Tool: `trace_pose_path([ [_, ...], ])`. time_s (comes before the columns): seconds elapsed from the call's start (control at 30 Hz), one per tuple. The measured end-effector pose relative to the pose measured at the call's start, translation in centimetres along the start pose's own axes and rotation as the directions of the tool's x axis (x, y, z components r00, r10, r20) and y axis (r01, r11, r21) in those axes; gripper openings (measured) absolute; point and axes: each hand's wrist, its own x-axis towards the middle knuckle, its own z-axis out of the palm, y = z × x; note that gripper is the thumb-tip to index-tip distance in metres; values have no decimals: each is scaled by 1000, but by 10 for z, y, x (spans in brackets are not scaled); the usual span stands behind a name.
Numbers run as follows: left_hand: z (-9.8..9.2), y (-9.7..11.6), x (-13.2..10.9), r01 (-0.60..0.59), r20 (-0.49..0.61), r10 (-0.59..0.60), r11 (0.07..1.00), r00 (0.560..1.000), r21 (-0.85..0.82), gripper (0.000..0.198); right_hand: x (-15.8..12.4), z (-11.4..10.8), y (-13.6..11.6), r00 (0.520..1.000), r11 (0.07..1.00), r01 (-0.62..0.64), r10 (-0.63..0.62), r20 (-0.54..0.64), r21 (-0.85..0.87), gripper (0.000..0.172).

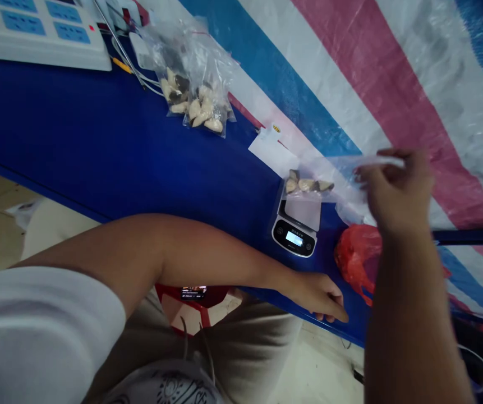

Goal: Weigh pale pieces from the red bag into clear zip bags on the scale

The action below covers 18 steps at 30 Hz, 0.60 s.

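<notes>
My right hand (403, 188) pinches one end of a clear plastic bag (342, 174), stretched out to the left. Several pale, dark-edged chunks (306, 185) lie at the bag's far end, over the upper part of a small digital kitchen scale (302, 210). Whether the bag rests on the scale is unclear. The scale's display is lit, but its digits are too blurred to read. My left hand (323, 297) lies at the table's front edge, below the scale, with its fingers curled and nothing visible in them. A red plastic bag (354, 252) stands between my hands.
Two clear bags of similar chunks (201, 109) lie at the back of the blue table (140, 163). A white paper (272, 151) is behind the scale. A power strip (47, 50) and cables occupy the far left. Striped sheeting (329, 73) hangs behind.
</notes>
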Motion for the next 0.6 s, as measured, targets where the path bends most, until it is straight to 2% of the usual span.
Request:
trace_pose_path([
  [0.07,0,-1,0,12,4,-11,999,1000,-29,25,27,0,-28,982,981,171,-163,93,-87,42],
  [0.13,0,-1,1,22,12,-21,998,1000,-61,28,46,3,-56,955,933,274,-234,183,-234,42],
  [0.27,-1,1,-2,24,7,-24,996,1000,-85,28,70,22,-97,913,836,365,-236,333,-410,46],
  [0.4,-3,8,-6,39,17,-38,997,999,-66,27,89,46,-115,873,750,443,-237,425,-491,42],
  [0.53,-5,6,-4,38,19,-38,999,999,-30,26,104,59,-126,836,734,498,-265,481,-462,38],
  [0.6,-5,2,-2,26,34,-26,999,999,-22,27,108,65,-134,797,726,544,-291,529,-420,38],
])
